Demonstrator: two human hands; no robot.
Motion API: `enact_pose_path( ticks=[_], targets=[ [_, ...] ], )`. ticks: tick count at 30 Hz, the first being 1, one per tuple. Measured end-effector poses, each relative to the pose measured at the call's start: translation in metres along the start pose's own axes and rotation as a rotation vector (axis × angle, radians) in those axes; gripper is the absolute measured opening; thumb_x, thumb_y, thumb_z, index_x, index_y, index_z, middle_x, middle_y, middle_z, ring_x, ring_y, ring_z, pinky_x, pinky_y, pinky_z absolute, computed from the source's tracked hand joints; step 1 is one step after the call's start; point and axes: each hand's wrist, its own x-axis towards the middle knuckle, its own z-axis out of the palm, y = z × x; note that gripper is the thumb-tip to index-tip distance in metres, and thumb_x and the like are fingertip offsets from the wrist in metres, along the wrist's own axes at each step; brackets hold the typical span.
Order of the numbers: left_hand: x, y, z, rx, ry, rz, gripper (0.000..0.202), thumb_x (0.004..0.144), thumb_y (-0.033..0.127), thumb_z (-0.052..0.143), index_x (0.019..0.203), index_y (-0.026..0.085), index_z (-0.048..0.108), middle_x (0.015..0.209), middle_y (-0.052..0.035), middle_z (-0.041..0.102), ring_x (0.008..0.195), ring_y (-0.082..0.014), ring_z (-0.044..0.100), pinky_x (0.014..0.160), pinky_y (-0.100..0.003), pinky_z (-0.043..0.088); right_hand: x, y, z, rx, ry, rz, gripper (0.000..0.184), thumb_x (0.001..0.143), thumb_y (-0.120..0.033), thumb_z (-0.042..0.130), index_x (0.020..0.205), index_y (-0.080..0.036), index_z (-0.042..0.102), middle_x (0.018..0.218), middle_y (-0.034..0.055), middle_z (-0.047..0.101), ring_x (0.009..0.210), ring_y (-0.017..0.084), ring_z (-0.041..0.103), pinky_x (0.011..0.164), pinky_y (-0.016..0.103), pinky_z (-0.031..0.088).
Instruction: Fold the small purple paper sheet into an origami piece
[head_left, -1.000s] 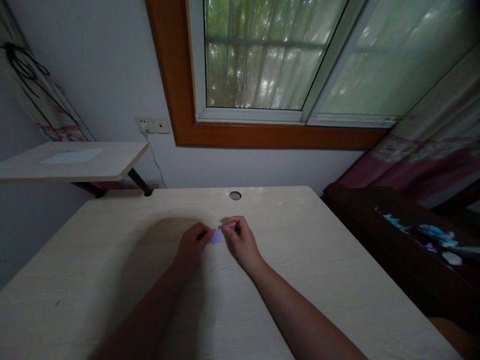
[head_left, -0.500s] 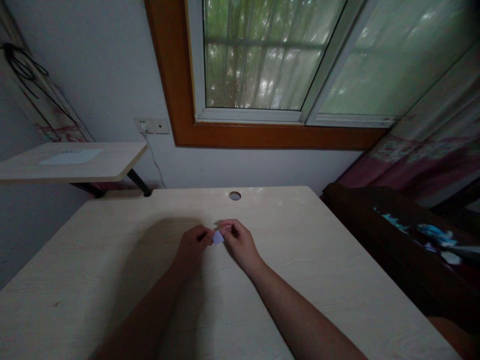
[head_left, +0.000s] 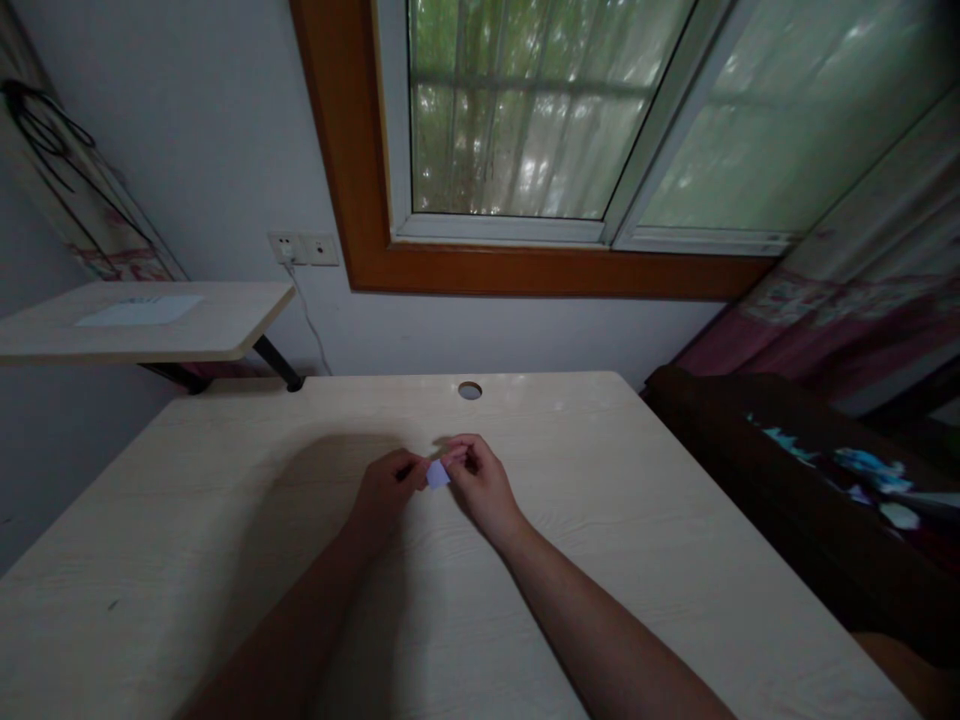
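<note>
A small pale blue-violet piece of folded paper (head_left: 436, 474) sits between my two hands, just above the light wooden desk (head_left: 615, 540). My left hand (head_left: 385, 490) pinches its left edge with curled fingers. My right hand (head_left: 478, 482) pinches its right edge, thumb and forefinger pressed together. Both forearms reach in from the lower edge of the view. The paper's exact shape is too small and dim to make out.
A round cable hole (head_left: 470, 390) lies in the desk behind my hands. A raised side shelf (head_left: 217, 325) carries a white sheet (head_left: 140, 310) at left. A dark wooden piece of furniture (head_left: 787, 480) stands to the right. A window and wall sockets (head_left: 304, 249) are behind.
The hands stay almost in place. The paper between the fingertips has been turned slightly, and the right fingers have shifted their pinch.
</note>
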Motion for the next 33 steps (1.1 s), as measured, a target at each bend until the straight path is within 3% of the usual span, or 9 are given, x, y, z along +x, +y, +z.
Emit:
enact_pose_path(
  ticks=[11, 18, 23, 33],
  targets=[
    [0.0015, -0.0025, -0.0006, -0.059, 0.043, 0.026, 0.037, 0.091, 0.042, 0.047, 0.067, 0.018, 0.062, 0.067, -0.0014, 0.063, 0.065, -0.0151, 0.058, 0.065, -0.026, 0.043, 0.0014, 0.005, -0.0011, 0.011, 0.034, 0.005, 0.02, 0.082, -0.027, 0.064, 0.101, -0.021, 0.061, 0.077, -0.0005, 0.061, 0.069, 0.015, 0.056, 0.066, 0.027, 0.044],
    [0.0004, -0.0019, 0.0031, 0.041, -0.018, 0.029, 0.025, 0.083, 0.039, 0.059, 0.074, 0.018, 0.066, 0.068, 0.0, 0.062, 0.064, -0.0143, 0.055, 0.062, -0.025, 0.039, 0.001, 0.005, -0.0016, 0.013, 0.016, 0.004, 0.02, 0.083, -0.029, 0.066, 0.101, -0.022, 0.062, 0.077, -0.0009, 0.062, 0.07, 0.015, 0.056, 0.066, 0.027, 0.044],
    [0.0011, -0.0059, 0.0047, 0.134, -0.075, 0.061, 0.029, 0.08, 0.039, 0.063, 0.061, 0.017, 0.06, 0.06, 0.0021, 0.052, 0.059, -0.0122, 0.048, 0.058, -0.025, 0.034, 0.0002, 0.0032, -0.002, 0.012, 0.02, 0.004, 0.021, 0.082, -0.03, 0.067, 0.1, -0.022, 0.063, 0.079, -0.0003, 0.063, 0.071, 0.015, 0.057, 0.067, 0.027, 0.044],
    [0.0014, -0.0062, 0.0024, 0.054, -0.07, -0.007, 0.029, 0.08, 0.041, 0.061, 0.064, 0.018, 0.066, 0.06, 0.0013, 0.057, 0.059, -0.0131, 0.05, 0.058, -0.024, 0.034, 0.0002, 0.0042, -0.0011, 0.043, 0.009, 0.022, 0.025, 0.082, -0.033, 0.069, 0.103, -0.023, 0.062, 0.08, -0.0002, 0.066, 0.071, 0.015, 0.058, 0.068, 0.028, 0.046]
  ],
)
